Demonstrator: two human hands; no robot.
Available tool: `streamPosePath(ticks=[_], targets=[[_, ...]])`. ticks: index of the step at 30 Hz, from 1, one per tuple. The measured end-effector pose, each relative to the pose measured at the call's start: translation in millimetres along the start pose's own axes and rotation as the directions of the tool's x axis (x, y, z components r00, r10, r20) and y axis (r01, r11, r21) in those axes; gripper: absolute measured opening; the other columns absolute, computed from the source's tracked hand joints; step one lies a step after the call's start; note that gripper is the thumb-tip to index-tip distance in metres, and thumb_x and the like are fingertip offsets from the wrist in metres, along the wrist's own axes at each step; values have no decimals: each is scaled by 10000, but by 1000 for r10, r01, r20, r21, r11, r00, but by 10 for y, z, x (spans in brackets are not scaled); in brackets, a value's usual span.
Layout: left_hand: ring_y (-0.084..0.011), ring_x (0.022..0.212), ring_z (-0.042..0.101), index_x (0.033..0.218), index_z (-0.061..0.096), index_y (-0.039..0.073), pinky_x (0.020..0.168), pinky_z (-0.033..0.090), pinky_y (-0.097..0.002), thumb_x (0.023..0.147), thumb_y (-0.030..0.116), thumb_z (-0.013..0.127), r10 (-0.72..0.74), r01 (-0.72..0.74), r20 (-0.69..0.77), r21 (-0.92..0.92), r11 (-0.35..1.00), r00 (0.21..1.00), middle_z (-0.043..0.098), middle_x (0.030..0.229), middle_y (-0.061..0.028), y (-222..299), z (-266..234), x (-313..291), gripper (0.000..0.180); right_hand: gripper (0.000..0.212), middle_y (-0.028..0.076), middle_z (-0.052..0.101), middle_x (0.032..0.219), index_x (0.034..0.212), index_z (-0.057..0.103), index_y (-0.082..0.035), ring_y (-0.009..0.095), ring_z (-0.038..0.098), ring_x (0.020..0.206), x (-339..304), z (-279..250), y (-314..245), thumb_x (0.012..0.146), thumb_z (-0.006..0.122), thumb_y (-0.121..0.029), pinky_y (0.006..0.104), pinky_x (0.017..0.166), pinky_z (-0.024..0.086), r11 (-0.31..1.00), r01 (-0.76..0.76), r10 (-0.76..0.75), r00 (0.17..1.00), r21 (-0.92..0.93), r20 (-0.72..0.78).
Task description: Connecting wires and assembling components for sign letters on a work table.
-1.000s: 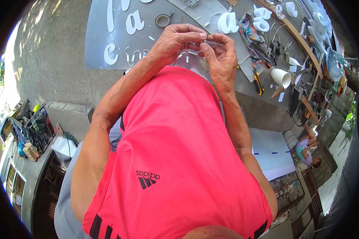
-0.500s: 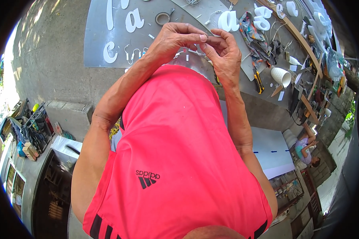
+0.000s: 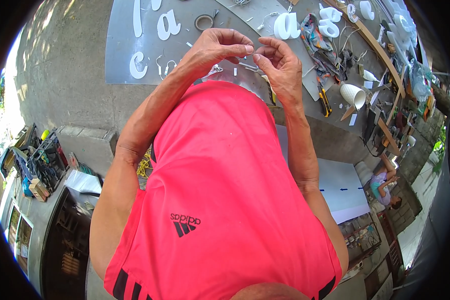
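Over the grey sheet (image 3: 119,55), my left hand (image 3: 216,47) and my right hand (image 3: 281,65) meet almost fingertip to fingertip. The left thumb presses against its curled fingers in a pinch. Across from it, the right thumb and bent fingers close in from the other side. Whatever they hold is too small to make out. Below and beside the left wrist lie short white wired modules (image 3: 170,66), partly hidden by the forearm. A tape roll (image 3: 204,22) sits just beyond the left hand.
White letter shapes (image 3: 168,25) lie at the far left; thicker white ones (image 3: 286,26) stand at the far right. A crumpled patterned cloth (image 3: 315,40), a yellow-black utility knife (image 3: 325,102) and a white textured cup (image 3: 352,95) are to the right. A person (image 3: 382,187) sits farther off.
My fingertips have drawn slightly apart, and the left hand's lower fingers have shifted. Both forearms have hardly moved.
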State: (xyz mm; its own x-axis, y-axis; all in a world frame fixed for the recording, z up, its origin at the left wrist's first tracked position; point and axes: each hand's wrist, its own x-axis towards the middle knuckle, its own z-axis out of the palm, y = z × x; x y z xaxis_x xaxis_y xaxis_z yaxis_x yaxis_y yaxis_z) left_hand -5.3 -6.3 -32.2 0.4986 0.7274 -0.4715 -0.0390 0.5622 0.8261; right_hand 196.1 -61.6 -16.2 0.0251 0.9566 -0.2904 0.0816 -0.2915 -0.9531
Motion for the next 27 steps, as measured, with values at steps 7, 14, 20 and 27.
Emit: streamPosePath(ticks=[7,14,20,27], targets=[[-166,885,726,1101,732,-12,828,591,-311,912,200,770,28,-29,70,13,999,997,757,968,-116,-29,-94,-7,287,276,49,729,919,1182,695,-8,103,678,830,30,-83,-19,921,717,-98,251,761,545,997,1,7,996,-82,90],[-150,842,720,1085,724,-21,790,595,-287,945,190,739,21,-22,36,37,999,999,757,939,-102,37,-54,-72,253,221,57,747,879,1107,744,-29,94,681,758,33,-54,-82,932,732,-163,249,694,540,979,31,-8,993,-200,116],[-147,867,717,1093,676,-21,787,598,-282,987,164,686,78,-84,62,111,990,995,748,941,-104,-22,-44,-41,213,210,45,728,846,1056,763,-15,94,645,711,-16,-5,-163,891,762,-145,253,636,510,947,67,-53,997,-313,53],[-120,822,695,1072,660,-25,720,569,-264,1002,150,659,146,-154,49,292,944,988,730,911,-76,8,23,-40,189,168,57,690,802,1012,783,-53,128,613,663,-5,12,-104,863,781,-130,286,585,483,890,215,-196,977,-403,89]])
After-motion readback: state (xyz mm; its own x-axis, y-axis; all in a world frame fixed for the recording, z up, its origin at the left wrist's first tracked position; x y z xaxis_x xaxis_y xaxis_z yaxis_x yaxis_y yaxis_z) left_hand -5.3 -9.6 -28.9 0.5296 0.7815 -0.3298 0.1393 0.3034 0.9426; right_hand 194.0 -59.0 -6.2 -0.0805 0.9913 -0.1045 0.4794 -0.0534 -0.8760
